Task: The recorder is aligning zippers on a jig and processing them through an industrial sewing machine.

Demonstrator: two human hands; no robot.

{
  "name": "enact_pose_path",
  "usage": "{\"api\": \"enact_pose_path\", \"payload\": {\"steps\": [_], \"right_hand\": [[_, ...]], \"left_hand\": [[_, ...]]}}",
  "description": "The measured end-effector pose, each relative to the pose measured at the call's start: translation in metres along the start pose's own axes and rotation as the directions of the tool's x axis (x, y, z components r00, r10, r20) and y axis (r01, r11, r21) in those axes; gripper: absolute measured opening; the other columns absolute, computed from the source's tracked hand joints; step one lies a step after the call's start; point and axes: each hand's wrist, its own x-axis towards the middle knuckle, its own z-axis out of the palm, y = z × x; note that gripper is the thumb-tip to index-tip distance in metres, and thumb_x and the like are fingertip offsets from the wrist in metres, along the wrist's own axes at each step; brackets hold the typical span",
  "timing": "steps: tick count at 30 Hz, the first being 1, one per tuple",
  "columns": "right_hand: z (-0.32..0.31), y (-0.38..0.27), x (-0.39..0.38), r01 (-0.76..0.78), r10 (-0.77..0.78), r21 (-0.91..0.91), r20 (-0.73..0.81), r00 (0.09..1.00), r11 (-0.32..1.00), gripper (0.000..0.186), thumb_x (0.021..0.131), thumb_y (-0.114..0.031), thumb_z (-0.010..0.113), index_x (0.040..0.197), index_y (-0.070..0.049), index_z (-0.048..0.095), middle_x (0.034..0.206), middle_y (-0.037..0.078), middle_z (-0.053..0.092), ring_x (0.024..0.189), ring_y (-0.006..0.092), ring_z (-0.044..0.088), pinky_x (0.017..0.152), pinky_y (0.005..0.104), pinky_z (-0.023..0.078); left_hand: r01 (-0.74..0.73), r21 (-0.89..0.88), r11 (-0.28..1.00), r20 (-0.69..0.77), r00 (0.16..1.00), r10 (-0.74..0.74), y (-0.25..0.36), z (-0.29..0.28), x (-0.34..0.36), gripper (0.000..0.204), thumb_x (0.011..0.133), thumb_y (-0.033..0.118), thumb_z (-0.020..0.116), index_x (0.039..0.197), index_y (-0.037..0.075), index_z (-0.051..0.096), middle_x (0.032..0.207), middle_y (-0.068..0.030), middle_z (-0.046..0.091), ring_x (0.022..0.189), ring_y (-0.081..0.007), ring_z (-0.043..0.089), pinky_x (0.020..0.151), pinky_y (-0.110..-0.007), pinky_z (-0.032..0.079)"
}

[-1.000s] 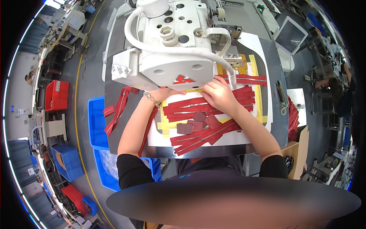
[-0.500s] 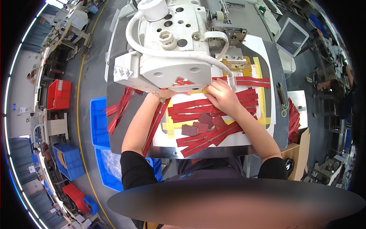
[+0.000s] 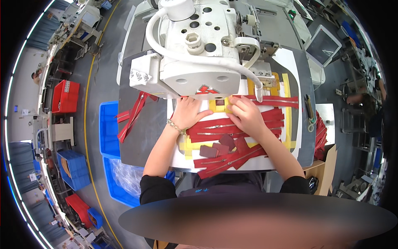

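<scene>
A red zipper strip (image 3: 219,124) is pressed flat on the table (image 3: 290,157) by the left hand (image 3: 188,114) and right hand (image 3: 246,116), fingers spread, below the sewing machine (image 3: 199,54).

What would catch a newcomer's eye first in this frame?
The big white sewing machine fills the top centre. Just below its head, the left hand and right hand rest on red zippers spread over the white table. Blue bins stand at the person's left.
</scene>
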Motion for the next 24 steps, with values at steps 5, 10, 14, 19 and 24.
{"api": "enact_pose_path", "payload": {"steps": [5, 10, 14, 19, 24], "right_hand": [[0.0011, -0.0026, -0.0050, -0.034, 0.035, -0.028, 0.032, 0.999, 0.999, 0.017, 0.079, -0.012, 0.068, 0.094, -0.005, 0.062, 0.112, 0.008, 0.062, 0.107, 0.0264, 0.060, 0.095, 0.0424, 0.046], [0.0009, -0.0037, -0.0036, -0.033, 0.034, -0.022, 0.039, 0.999, 0.999, 0.019, 0.078, -0.011, 0.069, 0.095, -0.005, 0.063, 0.113, 0.009, 0.062, 0.106, 0.0270, 0.060, 0.094, 0.0430, 0.047], [-0.0001, -0.0045, -0.0032, -0.029, 0.030, -0.024, 0.043, 0.999, 0.999, 0.019, 0.078, -0.011, 0.069, 0.095, -0.005, 0.062, 0.114, 0.010, 0.062, 0.105, 0.0274, 0.060, 0.094, 0.0431, 0.047], [-0.0022, -0.0072, -0.0031, -0.023, 0.028, -0.079, 0.052, 0.998, 0.997, 0.020, 0.077, -0.010, 0.069, 0.095, -0.005, 0.063, 0.114, 0.010, 0.062, 0.105, 0.0272, 0.060, 0.095, 0.0428, 0.046], [-0.0065, -0.0102, 0.0032, 0.035, -0.027, -0.143, 0.062, 0.998, 0.989, 0.020, 0.077, -0.012, 0.069, 0.095, -0.006, 0.062, 0.109, 0.008, 0.063, 0.099, 0.0243, 0.062, 0.095, 0.0428, 0.045]], "left_hand": [[-0.034, 0.036, 0.999, -0.031, 0.999, 0.035, -0.0011, 0.0012, -0.0026, 0.069, 0.087, 0.060, 0.050, 0.128, 0.005, 0.051, 0.131, -0.0146, 0.049, 0.123, -0.0308, 0.041, 0.100, -0.047, 0.029], [-0.036, 0.069, 0.997, -0.077, 0.996, 0.041, -0.0005, 0.0008, -0.0043, 0.070, 0.086, 0.059, 0.050, 0.129, 0.004, 0.051, 0.131, -0.0146, 0.047, 0.124, -0.0311, 0.039, 0.101, -0.046, 0.027], [-0.042, 0.038, 0.998, -0.071, 0.996, 0.045, -0.0002, 0.0003, -0.0050, 0.068, 0.086, 0.057, 0.052, 0.127, 0.004, 0.051, 0.127, -0.0138, 0.050, 0.121, -0.0305, 0.041, 0.100, -0.046, 0.028], [-0.019, 0.033, 0.999, -0.057, 0.998, 0.021, 0.0018, -0.0003, -0.0059, 0.066, 0.085, 0.055, 0.054, 0.126, 0.004, 0.052, 0.123, -0.0124, 0.052, 0.119, -0.0287, 0.043, 0.099, -0.045, 0.029], [-0.078, 0.067, 0.995, -0.206, 0.974, 0.090, 0.0023, -0.0010, -0.0042, 0.063, 0.085, 0.054, 0.055, 0.122, 0.004, 0.055, 0.118, -0.0119, 0.053, 0.116, -0.0285, 0.045, 0.098, -0.044, 0.030]]}}
